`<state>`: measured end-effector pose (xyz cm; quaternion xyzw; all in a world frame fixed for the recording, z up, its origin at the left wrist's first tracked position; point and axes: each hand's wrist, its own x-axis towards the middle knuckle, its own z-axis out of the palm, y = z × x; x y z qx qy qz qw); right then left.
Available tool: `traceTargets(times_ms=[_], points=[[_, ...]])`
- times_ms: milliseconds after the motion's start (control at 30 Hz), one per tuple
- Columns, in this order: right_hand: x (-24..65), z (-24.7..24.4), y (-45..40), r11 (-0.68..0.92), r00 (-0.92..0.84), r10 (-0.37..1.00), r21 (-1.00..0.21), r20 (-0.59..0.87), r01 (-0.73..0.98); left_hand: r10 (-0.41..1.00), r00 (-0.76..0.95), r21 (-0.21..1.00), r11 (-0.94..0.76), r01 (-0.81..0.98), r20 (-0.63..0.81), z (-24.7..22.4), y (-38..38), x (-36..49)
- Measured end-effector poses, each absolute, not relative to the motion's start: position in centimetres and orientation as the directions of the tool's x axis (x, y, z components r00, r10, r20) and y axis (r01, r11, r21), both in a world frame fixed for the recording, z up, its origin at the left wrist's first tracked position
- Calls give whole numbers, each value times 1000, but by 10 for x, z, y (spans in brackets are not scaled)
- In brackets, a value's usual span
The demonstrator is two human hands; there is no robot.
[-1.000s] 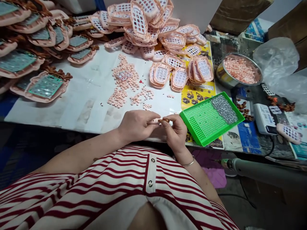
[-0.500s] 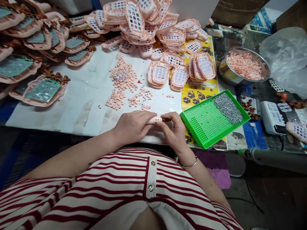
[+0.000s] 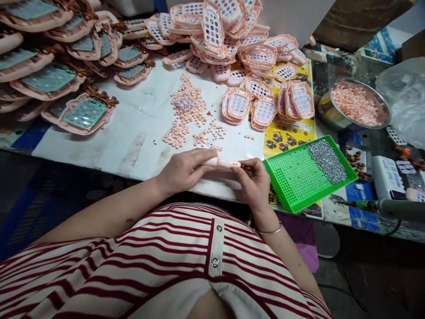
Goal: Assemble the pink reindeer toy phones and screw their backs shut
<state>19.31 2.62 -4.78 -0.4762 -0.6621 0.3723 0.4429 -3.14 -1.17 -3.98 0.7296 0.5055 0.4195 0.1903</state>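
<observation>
In front of my shirt, near the table edge, both hands hold a pale pink plastic casing [image 3: 221,164], seen edge-on. My left hand [image 3: 182,173] is closed on its left end, fingers over the top and thumb below. At the other end, my right hand [image 3: 255,179] pinches it beside two small holes and a brown part. The casing's faces are turned out of sight. Just beyond lies a heap of small pink ring-like pieces [image 3: 189,104]. Stacked pink shells with white hole grids [image 3: 239,105] stand farther back.
At the right is a green perforated tray [image 3: 290,204] with silver screws [image 3: 328,161]. Behind it stands a metal bowl [image 3: 327,116] of pink bits. A powered screwdriver [image 3: 392,207] juts in at the right edge. Shells with green circuit boards [image 3: 84,113] pile up at left.
The view has shifted, so the table's things sit farther right. My hands are a little farther apart, and more of the pink casing shows between them.
</observation>
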Motion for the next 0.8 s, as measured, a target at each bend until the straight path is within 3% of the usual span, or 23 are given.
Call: traceTargets(times_ms=[133, 300, 567, 800], points=[[196, -47, 26, 305, -178, 949, -898, 260, 317, 888, 125, 693, -426, 581, 442, -37, -15, -26], [194, -36, 27, 479, -380, 862, -782, 335, 399, 894, 139, 694, -421, 584, 425, -34, -18, -24], [191, -36, 22, 633, -481, 768, -620, 423, 464, 849, 147, 679, -500, 538, 508, -42, -19, -27], [198, -39, 34, 605, -466, 784, -670, 410, 429, 928, 40, 751, -325, 575, 371, -53, -21, -37]])
